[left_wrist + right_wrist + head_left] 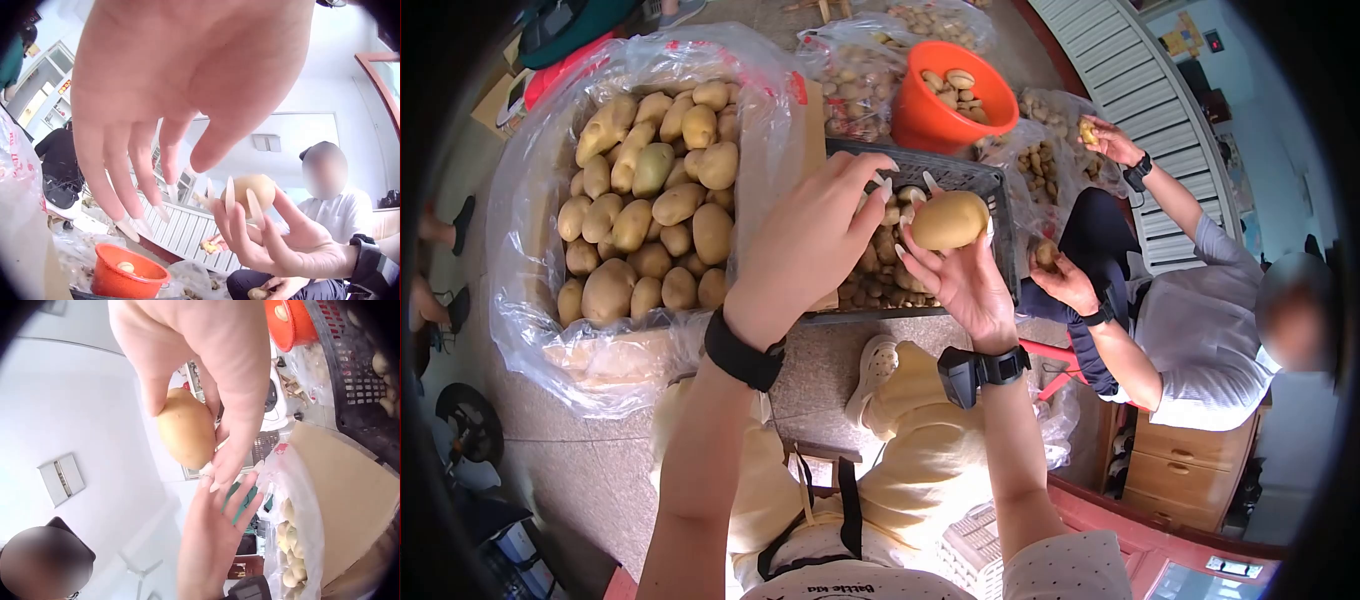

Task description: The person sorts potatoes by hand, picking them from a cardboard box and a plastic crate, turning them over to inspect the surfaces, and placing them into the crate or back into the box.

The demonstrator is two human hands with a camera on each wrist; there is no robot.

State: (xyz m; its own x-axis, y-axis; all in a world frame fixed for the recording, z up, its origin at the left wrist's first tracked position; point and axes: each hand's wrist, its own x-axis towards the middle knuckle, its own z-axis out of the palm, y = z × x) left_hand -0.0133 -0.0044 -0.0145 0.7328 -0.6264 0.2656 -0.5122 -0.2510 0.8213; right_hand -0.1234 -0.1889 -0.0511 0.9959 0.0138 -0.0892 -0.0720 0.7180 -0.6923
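A smooth yellow potato [950,220] is in my right hand [972,290], held between thumb and fingers above a black plastic crate [880,316] with small potatoes. The right wrist view shows the potato [186,428] gripped from its sides. My left hand [805,235] hovers at the crate's left side, palm down, fingers loosely bent and holding nothing. In the left wrist view, the left hand [187,69] hangs with its fingers spread, apart from the potato [250,195].
On the left stands a plastic-lined carton [515,250] full of large potatoes. An orange bucket [910,110] with potatoes is behind the crate, among plastic bags [855,90] of potatoes. At right, a seated person [1200,320] holds a potato piece in each hand.
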